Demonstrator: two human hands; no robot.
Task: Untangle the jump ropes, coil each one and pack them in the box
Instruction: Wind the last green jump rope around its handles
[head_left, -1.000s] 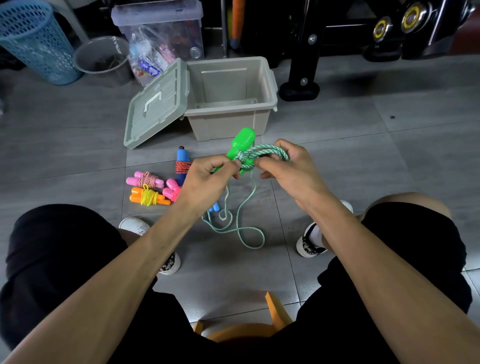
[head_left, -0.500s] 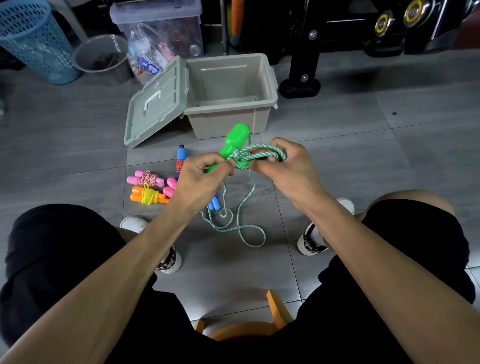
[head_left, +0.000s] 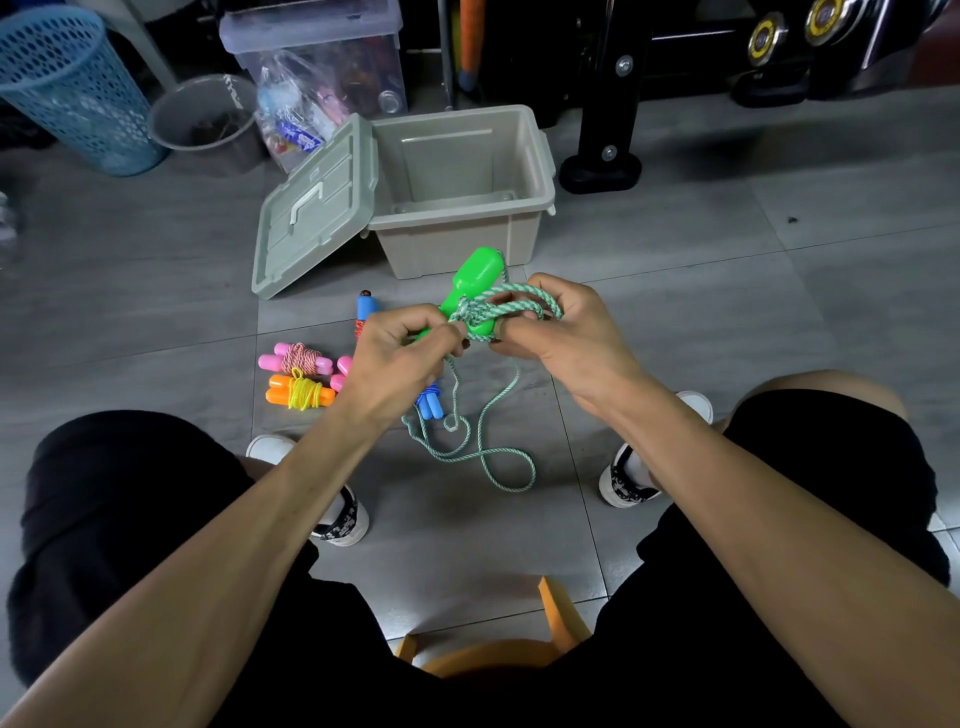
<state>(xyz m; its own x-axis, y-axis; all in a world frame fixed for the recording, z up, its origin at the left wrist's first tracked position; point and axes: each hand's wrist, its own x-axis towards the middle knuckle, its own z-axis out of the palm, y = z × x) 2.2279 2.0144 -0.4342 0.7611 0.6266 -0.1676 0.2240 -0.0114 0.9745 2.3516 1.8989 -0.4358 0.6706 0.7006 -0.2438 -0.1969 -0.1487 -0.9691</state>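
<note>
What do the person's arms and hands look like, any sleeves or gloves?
Both forearms are bare to the frame's edge: no sleeves show. The left hand and right hand wear no gloves, and no rings, watch or bands are visible.

Both hands raised together in front of the seated person, fingers curled, each gripping.

The left hand (head_left: 400, 358) comes in from the lower left on a bare forearm, back of the hand toward the camera, its fingers bent and its thumb and forefinger pinching the green-and-white rope (head_left: 498, 312) where it wraps the green handles (head_left: 470, 291). The right hand (head_left: 563, 332) reaches in from the lower right, wrist bent slightly inward, fingers curled with rope loops around them and the thumb on top. The two hands sit just beside each other, knuckles nearly touching. Both knees in black shorts spread wide below the forearms.
</note>
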